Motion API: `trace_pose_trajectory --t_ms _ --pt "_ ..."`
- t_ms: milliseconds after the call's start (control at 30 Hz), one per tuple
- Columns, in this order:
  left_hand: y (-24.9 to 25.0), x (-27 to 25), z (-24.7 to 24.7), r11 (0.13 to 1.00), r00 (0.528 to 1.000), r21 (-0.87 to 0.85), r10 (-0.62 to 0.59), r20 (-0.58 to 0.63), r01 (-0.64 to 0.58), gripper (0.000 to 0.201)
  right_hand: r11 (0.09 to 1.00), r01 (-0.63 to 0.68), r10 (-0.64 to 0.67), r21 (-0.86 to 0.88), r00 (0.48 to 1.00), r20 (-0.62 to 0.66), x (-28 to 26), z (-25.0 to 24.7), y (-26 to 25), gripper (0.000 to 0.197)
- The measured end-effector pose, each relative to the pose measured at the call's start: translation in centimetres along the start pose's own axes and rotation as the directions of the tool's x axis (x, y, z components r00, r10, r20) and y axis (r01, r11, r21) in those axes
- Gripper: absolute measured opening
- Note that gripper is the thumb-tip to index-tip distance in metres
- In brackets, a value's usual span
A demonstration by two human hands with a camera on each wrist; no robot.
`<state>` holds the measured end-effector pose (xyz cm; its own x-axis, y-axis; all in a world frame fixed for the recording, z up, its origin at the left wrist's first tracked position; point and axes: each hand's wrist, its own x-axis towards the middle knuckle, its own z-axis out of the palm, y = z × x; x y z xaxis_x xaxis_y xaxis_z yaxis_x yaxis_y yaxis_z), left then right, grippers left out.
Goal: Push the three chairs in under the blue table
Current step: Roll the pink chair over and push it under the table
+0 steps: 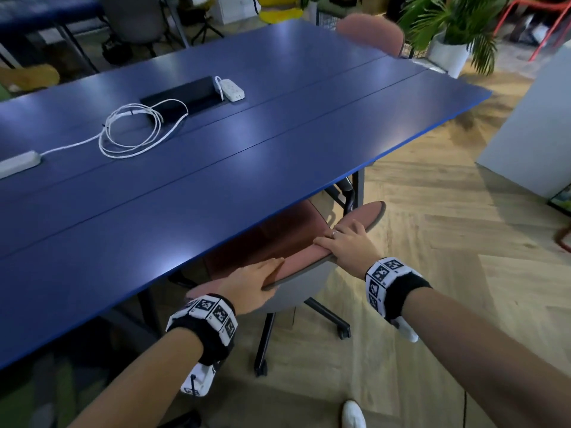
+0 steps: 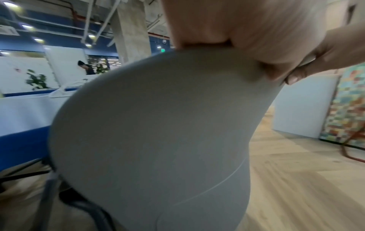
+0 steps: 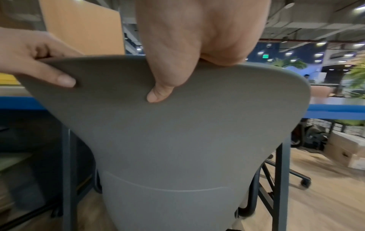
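Note:
A chair with pink padding and a grey rear shell stands at the near long edge of the blue table, its seat partly under the tabletop. My left hand grips the left part of the backrest's top edge. My right hand grips it further right. In the right wrist view my right thumb and left thumb press on the grey shell, with the fingers hidden over the top. The left wrist view is mostly filled by that shell. A second pink chair stands at the table's far side.
On the table lie a coiled white cable, two power strips and a black cable hatch. The chair's castor legs spread over the wooden floor. A white partition and a potted plant stand to the right.

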<state>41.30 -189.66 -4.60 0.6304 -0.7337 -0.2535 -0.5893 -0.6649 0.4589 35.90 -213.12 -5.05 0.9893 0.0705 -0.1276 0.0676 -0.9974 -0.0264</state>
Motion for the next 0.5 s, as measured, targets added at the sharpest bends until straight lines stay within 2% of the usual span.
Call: trace_pose_trajectory --t_ms 167,367,500 --pt "0.0 1.6 -0.4 0.999 0.998 0.025 -0.039 -0.041 0.040 0.054 0.999 0.036 -0.036 -0.012 0.999 0.006 2.5 0.1 1.3 0.039" --pt "0.0 3.8 -1.3 0.982 0.980 0.029 -0.182 -0.086 0.185 0.058 0.998 0.062 -0.062 -0.007 0.998 0.008 5.3 -0.1 2.8 0.039" --pt "-0.4 4.8 -1.8 0.974 0.969 0.011 -0.224 -0.104 0.226 0.066 0.996 0.087 -0.087 -0.025 0.996 -0.014 6.9 0.0 3.5 0.035"
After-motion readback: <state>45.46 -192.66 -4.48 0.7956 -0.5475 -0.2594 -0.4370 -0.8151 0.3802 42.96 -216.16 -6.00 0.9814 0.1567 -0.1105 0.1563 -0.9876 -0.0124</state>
